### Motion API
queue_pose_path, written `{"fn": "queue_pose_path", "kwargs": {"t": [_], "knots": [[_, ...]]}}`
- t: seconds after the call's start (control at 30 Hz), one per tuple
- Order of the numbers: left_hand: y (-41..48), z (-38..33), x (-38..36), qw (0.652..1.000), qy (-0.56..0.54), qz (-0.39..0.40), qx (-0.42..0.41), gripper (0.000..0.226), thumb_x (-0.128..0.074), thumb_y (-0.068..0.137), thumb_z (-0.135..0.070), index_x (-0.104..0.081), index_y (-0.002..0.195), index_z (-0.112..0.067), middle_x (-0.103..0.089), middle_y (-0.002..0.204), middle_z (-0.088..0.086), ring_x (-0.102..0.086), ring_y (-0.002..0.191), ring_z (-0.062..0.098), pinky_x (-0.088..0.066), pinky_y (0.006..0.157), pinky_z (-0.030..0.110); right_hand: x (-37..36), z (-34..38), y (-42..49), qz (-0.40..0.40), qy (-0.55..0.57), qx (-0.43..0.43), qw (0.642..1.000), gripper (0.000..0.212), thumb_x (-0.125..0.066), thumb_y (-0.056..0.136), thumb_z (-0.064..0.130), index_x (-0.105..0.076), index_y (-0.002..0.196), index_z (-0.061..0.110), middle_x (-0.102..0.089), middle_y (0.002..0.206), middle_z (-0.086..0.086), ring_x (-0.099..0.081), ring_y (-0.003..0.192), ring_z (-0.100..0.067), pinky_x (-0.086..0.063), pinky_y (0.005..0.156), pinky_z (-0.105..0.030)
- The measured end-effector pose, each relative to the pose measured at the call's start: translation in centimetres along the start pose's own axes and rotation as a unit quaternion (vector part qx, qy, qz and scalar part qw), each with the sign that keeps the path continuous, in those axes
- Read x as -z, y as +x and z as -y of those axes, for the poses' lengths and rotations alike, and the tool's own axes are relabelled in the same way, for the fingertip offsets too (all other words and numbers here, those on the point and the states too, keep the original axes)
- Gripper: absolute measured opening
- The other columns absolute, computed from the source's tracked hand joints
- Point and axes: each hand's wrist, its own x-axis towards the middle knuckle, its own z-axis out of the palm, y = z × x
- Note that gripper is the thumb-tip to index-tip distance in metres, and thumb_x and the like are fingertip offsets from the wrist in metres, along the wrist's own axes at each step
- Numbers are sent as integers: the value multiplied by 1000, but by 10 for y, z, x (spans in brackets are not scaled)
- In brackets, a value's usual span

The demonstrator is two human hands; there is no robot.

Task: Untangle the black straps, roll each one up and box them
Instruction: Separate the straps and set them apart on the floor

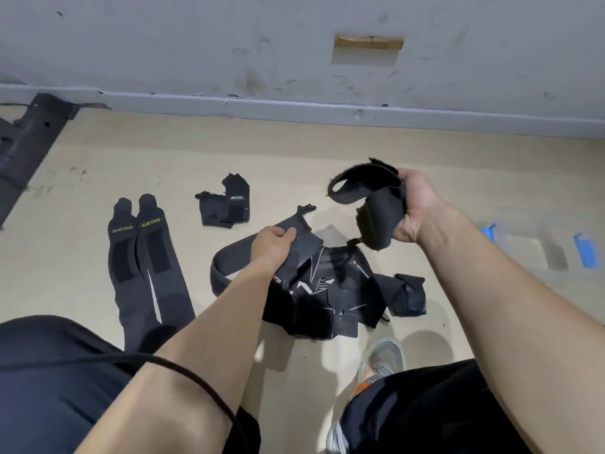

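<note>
A tangled pile of black straps (pixel 330 293) lies on the beige floor between my knees. My left hand (pixel 273 242) grips one strap (pixel 229 257) from that pile, at its upper left. My right hand (pixel 414 208) is raised above the pile and holds a black padded strap (pixel 370 198) that curls into a loop. Two long straps (pixel 147 263) marked XUEYING lie flat side by side at the left. A short folded strap (pixel 226 204) with a white label lies beyond them. No box is in view.
A grey wall and skirting board (pixel 294 106) run along the far side. A black metal bar (pixel 29 142) lies at the far left. Blue tape pieces (pixel 586 250) mark the floor at the right. My grey shoe (pixel 379 362) rests below the pile.
</note>
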Motion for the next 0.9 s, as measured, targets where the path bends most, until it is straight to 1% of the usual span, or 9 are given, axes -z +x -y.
{"fn": "queue_pose_path", "kwargs": {"t": [0.1,0.2,0.27,0.33,0.47,0.6,0.7,0.77,0.9], "knots": [[-14,-15,3,988,17,141,-55,18,-70,93,-29,-76,108,-22,-72,116,-8,-64,113,12,-46,97,23,-9,-2,-7,17,-10,8,1000,32,-48,94,28,-60,70,11,-56,54,-6,-54,44,-23,-48,54,-24],[-26,-28,7,962,31,249,-107,44,-74,86,-36,-67,130,-32,-67,130,-9,-58,124,7,-44,109,29,-21,0,-16,43,-35,21,998,42,-49,94,30,-63,58,13,-55,51,-3,-53,42,-20,-43,51,-22],[-35,-32,7,944,-61,315,-73,38,-63,89,-27,-65,127,-34,-74,110,-6,-67,101,8,-54,82,23,-28,1,-23,84,-36,26,995,53,-48,96,29,-63,48,13,-52,48,-2,-51,38,-19,-44,45,-19],[-49,-39,5,921,-146,360,-37,39,-44,95,-6,-64,119,-29,-71,81,0,-61,69,13,-43,48,19,-33,1,-28,106,-18,23,994,57,-46,97,27,-56,43,15,-44,42,1,-44,32,-15,-39,37,-17],[-63,-47,4,893,-285,348,8,25,-37,103,-10,-58,111,-21,-71,83,11,-34,39,9,-26,37,19,-33,0,-32,114,-5,18,993,39,-53,95,31,-42,60,19,-29,46,5,-28,34,-10,-28,34,-19],[-60,-48,20,901,-363,236,36,23,-41,98,-27,-43,81,-12,-76,106,19,-21,39,10,-16,41,25,-22,-3,-34,105,-44,80,990,27,-49,99,29,-56,76,16,-48,55,3,-44,43,-12,-40,41,-17],[-66,-56,34,906,-379,187,34,39,-48,102,-46,-54,89,-10,-78,93,14,-32,34,10,-25,37,20,-12,-10,-29,128,-32,108,985,13,-50,100,19,-62,97,16,-67,72,3,-62,60,-15,-57,54,-29],[-69,-58,38,921,-359,148,9,31,-51,105,-34,-61,86,-12,-72,67,4,-50,35,9,-37,37,15,-5,-14,-21,143,-14,128,981,18,-51,98,8,-64,107,18,-74,93,-1,-72,75,-19,-59,59,-32],[-61,-44,40,958,-245,132,-72,10,-66,95,-11,-64,100,-20,-66,89,2,-61,71,12,-52,63,23,5,-18,-12,146,-33,167,974,40,-49,94,-8,-64,120,19,-73,109,-5,-72,90,-23,-59,66,-32]]}}
